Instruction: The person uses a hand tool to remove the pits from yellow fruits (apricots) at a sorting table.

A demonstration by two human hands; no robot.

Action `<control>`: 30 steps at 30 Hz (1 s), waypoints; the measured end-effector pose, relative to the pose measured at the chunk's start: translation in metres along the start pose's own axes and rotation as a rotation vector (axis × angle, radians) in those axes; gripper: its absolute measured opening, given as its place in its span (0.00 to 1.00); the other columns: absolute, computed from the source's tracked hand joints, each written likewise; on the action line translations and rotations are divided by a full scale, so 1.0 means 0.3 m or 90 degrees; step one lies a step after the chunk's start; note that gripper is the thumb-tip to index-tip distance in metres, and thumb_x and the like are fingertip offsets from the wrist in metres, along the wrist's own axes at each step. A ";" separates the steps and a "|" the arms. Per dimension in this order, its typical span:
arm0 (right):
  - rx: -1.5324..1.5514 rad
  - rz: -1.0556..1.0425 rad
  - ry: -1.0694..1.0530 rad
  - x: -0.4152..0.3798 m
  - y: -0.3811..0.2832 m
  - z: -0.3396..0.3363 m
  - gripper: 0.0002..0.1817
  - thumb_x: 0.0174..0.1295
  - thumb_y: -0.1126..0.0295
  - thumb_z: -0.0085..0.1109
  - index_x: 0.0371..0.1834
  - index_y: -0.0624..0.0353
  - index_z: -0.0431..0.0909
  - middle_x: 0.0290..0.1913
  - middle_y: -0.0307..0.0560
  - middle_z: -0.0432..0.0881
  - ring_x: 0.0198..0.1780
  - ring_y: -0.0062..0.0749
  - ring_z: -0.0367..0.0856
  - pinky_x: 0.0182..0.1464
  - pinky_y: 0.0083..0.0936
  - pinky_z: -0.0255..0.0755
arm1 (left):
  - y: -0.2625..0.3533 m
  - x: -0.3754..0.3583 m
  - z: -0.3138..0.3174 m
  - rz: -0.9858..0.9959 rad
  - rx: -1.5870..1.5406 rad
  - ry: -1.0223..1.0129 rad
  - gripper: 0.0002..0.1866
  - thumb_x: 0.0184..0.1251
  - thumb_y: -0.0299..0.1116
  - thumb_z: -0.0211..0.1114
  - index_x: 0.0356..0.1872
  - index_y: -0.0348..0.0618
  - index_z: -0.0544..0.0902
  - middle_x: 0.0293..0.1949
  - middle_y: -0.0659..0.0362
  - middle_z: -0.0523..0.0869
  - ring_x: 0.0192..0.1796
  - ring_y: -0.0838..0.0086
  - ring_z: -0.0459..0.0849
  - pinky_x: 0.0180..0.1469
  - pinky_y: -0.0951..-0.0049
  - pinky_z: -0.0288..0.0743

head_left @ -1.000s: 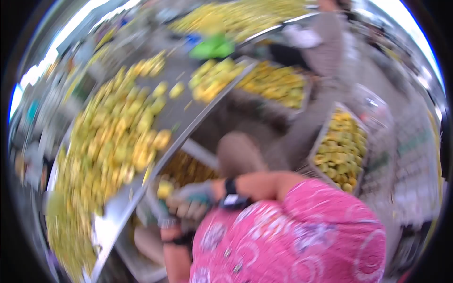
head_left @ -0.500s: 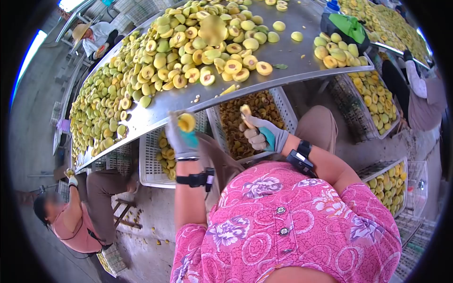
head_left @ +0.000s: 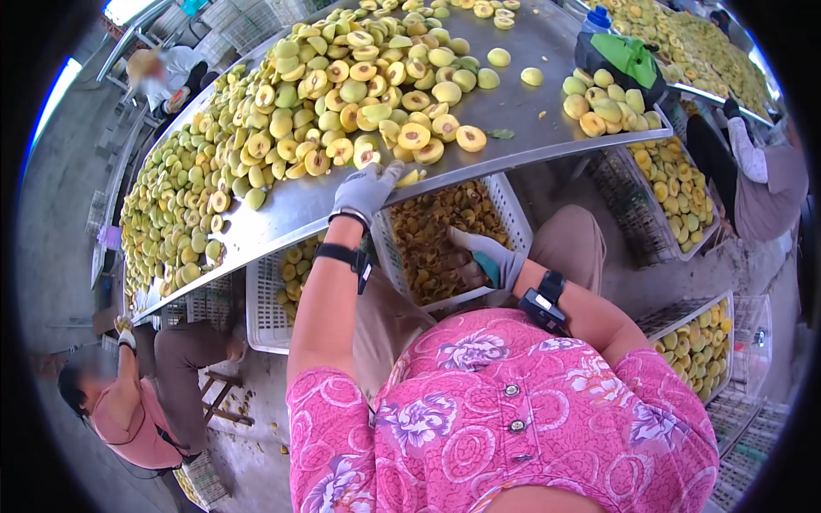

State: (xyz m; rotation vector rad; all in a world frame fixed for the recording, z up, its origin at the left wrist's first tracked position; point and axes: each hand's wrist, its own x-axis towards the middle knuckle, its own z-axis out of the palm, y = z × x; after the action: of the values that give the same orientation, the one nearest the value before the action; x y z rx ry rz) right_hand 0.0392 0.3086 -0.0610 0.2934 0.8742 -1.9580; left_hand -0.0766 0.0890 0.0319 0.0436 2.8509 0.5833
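My left hand [head_left: 363,190], in a grey glove, reaches over the metal table's front edge, its fingers apart beside a halved fruit [head_left: 368,154]. That half lies at the front of a big heap of yellow-green fruit halves [head_left: 329,85]. A thin yellow piece [head_left: 411,178] rests on the edge just right of this hand. Below the table, my right hand [head_left: 489,258], gloved in grey and teal, hangs over a white crate [head_left: 513,205] of brown scraps [head_left: 432,231]. Its fingers are curled and blurred; whatever they hold is too unclear to name.
A white crate [head_left: 267,316] with fruit halves stands left of the scraps crate. More fruit crates [head_left: 697,346] are at the right. A small fruit pile [head_left: 605,104] and a green bag [head_left: 629,56] sit on the table's right end. Co-workers [head_left: 137,410] sit at left and right.
My left hand has moved up and right to the table edge, and the fruit half it held is gone from it. My right hand has lowered over the scraps crate.
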 end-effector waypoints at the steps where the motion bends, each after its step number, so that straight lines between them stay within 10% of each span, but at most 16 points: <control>1: 0.000 -0.005 0.005 -0.005 0.002 -0.010 0.20 0.68 0.40 0.48 0.43 0.44 0.73 0.23 0.28 0.65 0.15 0.14 0.54 0.18 0.18 0.47 | 0.012 0.037 0.011 0.007 -0.002 0.000 0.32 0.66 0.58 0.55 0.58 0.40 0.76 0.54 0.44 0.82 0.58 0.54 0.80 0.60 0.62 0.71; 11: -0.054 -0.091 0.042 -0.063 -0.020 0.073 0.19 0.71 0.44 0.47 0.44 0.47 0.72 0.21 0.28 0.65 0.14 0.14 0.54 0.14 0.16 0.46 | 0.003 0.154 0.121 0.117 -0.259 -0.073 0.35 0.57 0.49 0.68 0.59 0.30 0.74 0.52 0.47 0.82 0.54 0.64 0.81 0.55 0.72 0.73; 14: -0.174 -0.168 0.095 -0.073 -0.037 0.103 0.18 0.71 0.46 0.47 0.41 0.49 0.69 0.21 0.32 0.66 0.13 0.16 0.59 0.12 0.19 0.52 | -0.027 0.157 0.159 0.117 -0.468 0.061 0.26 0.56 0.38 0.65 0.54 0.33 0.75 0.48 0.51 0.82 0.49 0.64 0.82 0.51 0.68 0.77; 16: -0.232 -0.210 0.106 -0.084 -0.054 0.130 0.18 0.71 0.48 0.47 0.37 0.50 0.67 0.21 0.34 0.66 0.12 0.17 0.62 0.10 0.21 0.56 | 0.023 0.065 0.148 0.059 -0.948 0.138 0.21 0.55 0.32 0.59 0.51 0.37 0.74 0.44 0.52 0.81 0.47 0.62 0.82 0.49 0.59 0.80; 21: -0.365 -0.295 0.111 -0.117 -0.089 0.207 0.15 0.72 0.52 0.46 0.41 0.51 0.64 0.22 0.35 0.69 0.10 0.18 0.64 0.08 0.18 0.58 | 0.071 -0.077 0.188 0.062 -1.354 -0.011 0.18 0.59 0.31 0.57 0.49 0.34 0.71 0.45 0.49 0.80 0.45 0.55 0.82 0.46 0.51 0.81; 25: -0.441 -0.339 0.139 -0.121 -0.104 0.244 0.13 0.73 0.55 0.46 0.42 0.54 0.65 0.22 0.35 0.69 0.09 0.17 0.64 0.08 0.17 0.58 | 0.076 -0.125 0.227 0.152 -1.401 -0.161 0.17 0.66 0.36 0.55 0.50 0.34 0.71 0.47 0.49 0.80 0.45 0.56 0.82 0.49 0.53 0.80; 27: -0.474 -0.362 0.143 -0.123 -0.110 0.256 0.13 0.73 0.56 0.46 0.43 0.55 0.65 0.23 0.35 0.69 0.11 0.16 0.65 0.08 0.17 0.58 | 0.090 -0.134 0.281 0.230 -1.225 0.026 0.17 0.73 0.40 0.49 0.50 0.36 0.73 0.47 0.50 0.80 0.44 0.60 0.82 0.49 0.60 0.80; 30: -0.489 -0.363 0.161 -0.119 -0.108 0.262 0.13 0.73 0.57 0.46 0.44 0.55 0.65 0.24 0.35 0.69 0.10 0.17 0.65 0.08 0.17 0.58 | 0.075 -0.134 0.302 0.207 -1.290 -0.031 0.17 0.76 0.41 0.43 0.51 0.39 0.74 0.47 0.50 0.80 0.51 0.59 0.80 0.54 0.59 0.77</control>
State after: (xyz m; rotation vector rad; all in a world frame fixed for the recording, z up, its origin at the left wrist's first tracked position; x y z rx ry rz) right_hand 0.0424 0.2885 0.0288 -0.1917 1.9571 -1.9203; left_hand -0.0169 0.1415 -0.0314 0.1389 0.9997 2.8367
